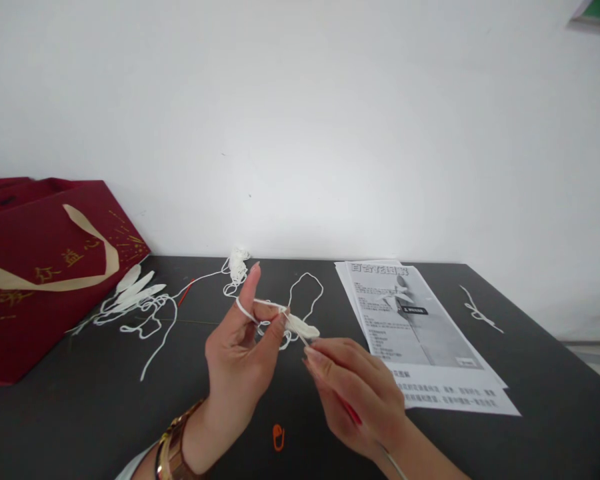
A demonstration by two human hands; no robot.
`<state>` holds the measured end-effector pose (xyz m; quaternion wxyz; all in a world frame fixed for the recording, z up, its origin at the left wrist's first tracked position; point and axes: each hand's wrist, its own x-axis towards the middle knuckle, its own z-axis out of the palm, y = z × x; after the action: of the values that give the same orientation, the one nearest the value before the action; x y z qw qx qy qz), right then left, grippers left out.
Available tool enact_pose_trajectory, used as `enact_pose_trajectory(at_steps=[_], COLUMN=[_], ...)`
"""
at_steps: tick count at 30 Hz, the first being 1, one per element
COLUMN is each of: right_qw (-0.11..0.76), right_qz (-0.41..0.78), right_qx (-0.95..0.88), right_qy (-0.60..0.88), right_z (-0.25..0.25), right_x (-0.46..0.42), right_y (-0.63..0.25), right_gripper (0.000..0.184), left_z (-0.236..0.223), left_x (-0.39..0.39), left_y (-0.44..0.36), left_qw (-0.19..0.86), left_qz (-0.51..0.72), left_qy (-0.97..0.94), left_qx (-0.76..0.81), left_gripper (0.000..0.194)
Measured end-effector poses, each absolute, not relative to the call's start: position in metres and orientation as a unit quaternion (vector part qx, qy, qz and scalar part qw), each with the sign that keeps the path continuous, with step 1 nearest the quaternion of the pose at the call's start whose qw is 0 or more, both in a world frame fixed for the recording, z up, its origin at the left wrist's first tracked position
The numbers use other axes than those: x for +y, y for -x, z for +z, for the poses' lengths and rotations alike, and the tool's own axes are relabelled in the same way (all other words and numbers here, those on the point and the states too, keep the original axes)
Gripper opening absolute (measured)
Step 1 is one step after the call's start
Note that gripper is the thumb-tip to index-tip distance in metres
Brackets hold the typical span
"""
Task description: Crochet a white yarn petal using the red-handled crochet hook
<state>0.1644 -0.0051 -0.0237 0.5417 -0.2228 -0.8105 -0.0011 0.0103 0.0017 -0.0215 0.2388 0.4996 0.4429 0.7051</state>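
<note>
My left hand (243, 347) pinches a small white crocheted piece (304, 327) between thumb and a finger, with its index finger raised. White yarn (267, 303) wraps around the fingers of that hand and runs to the piece. In my right hand (355, 383) is a crochet hook (300, 337) with a red grip partly covered by the fingers. The hook's thin metal shaft points up and left to the left thumb tip, where its end meets the yarn; the exact loop is too small to make out.
A dark red bag (40, 227) stands at the left, beside white crocheted petals (137, 290) with trailing yarn. A yarn bundle (238, 265) lies near the wall. Printed sheets (425, 327) lie at right, a yarn scrap (480, 313) beyond them. An orange stitch marker (279, 437) lies in front.
</note>
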Motion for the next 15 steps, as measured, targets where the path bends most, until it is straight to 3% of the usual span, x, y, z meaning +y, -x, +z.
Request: enact_pose_trajectory(at_steps=[4,6,10,13,15], right_qw=[0.482,0.490,0.599,0.630,0.624], right_qz=[-0.093,-0.084,0.167,0.394,0.474], right_qx=[-0.853,-0.846,-0.726,-0.578,-0.526], right_qy=[0.179,0.191,0.295,0.337,0.330], right_z=[-0.020,-0.019,-0.023,-0.029,-0.031], right_x=[-0.007,-0.010,-0.010,-0.001,0.005], right_y=[-0.166,-0.164,-0.159,-0.157,-0.158], right_gripper=[0.025,0.027,0.028,0.015,0.010], left_z=[-0.025,-0.029,-0.033,-0.030,-0.026], left_x=[0.001,0.001,0.001,0.003,0.004], left_y=[-0.007,-0.004,-0.003,-0.006,-0.008], left_qw=[0.166,0.097,0.046,0.153,0.242], left_qz=[0.684,0.657,0.639,0.685,0.704], left_qy=[-0.543,-0.584,-0.615,-0.560,-0.519], left_qx=[0.457,0.467,0.459,0.440,0.420], left_gripper=[0.070,0.076,0.080,0.073,0.070])
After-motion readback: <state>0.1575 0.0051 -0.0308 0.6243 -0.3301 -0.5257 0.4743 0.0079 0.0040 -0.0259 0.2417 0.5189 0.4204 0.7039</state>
